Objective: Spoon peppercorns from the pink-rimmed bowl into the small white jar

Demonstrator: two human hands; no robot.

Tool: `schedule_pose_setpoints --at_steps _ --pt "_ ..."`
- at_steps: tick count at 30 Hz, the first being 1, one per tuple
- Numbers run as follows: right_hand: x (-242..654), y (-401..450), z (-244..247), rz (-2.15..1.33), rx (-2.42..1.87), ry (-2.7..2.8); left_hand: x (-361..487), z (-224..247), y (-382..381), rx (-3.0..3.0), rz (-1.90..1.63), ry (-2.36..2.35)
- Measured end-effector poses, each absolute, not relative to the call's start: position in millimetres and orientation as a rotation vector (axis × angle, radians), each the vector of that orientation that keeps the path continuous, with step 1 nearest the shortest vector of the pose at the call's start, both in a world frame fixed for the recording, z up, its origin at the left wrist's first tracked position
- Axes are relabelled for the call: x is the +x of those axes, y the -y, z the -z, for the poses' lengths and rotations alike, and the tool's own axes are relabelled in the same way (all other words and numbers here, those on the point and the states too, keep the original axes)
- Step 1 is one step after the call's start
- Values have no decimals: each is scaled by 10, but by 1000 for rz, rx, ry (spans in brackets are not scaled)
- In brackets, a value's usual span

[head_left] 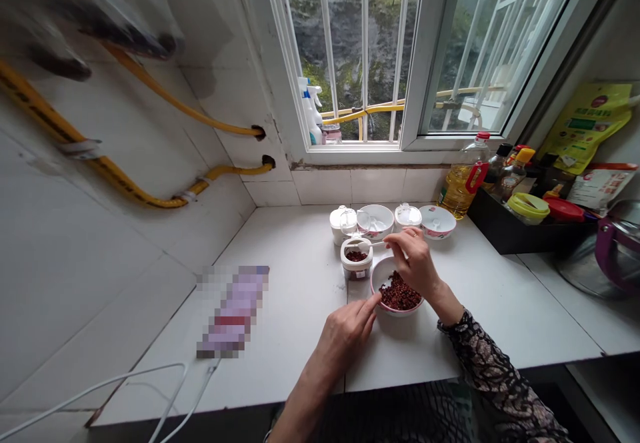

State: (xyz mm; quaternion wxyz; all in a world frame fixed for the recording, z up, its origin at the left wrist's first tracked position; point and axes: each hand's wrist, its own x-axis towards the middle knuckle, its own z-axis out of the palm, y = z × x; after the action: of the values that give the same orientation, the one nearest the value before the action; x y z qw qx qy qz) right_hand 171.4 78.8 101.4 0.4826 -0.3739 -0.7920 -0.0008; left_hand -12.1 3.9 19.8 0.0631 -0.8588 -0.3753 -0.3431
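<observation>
A bowl (389,271) holding dark red peppercorn-like bits (400,294) stands near the counter's front. My left hand (349,330) has its fingers on the bowl's left rim. Above the bowl, my right hand (413,260) pinches the handle of a small white spoon (376,244). The spoon's head is over the opening of a white jar (357,268), just left of the bowl. Similar dark red bits lie inside the jar, and its clear lid (354,220) is raised at the back.
Two more white jars (340,225) (408,215) and two bowls (377,222) (438,222) line the back. An oil bottle (460,180) and a black box (493,226) of seasonings stand right. A pixelated item (235,313) and white cable (195,396) lie left.
</observation>
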Motion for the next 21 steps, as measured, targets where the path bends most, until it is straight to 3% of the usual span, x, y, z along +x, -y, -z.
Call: schedule_pose_setpoints --at_steps 12,21 --pt "2177 -808 -887 -187 -1091 2207 -118 -207 -25 -2613 1083 1131" --pt "2076 -702 -860 -685 -1207 2120 -134 -214 -16 -2644 1075 1159"
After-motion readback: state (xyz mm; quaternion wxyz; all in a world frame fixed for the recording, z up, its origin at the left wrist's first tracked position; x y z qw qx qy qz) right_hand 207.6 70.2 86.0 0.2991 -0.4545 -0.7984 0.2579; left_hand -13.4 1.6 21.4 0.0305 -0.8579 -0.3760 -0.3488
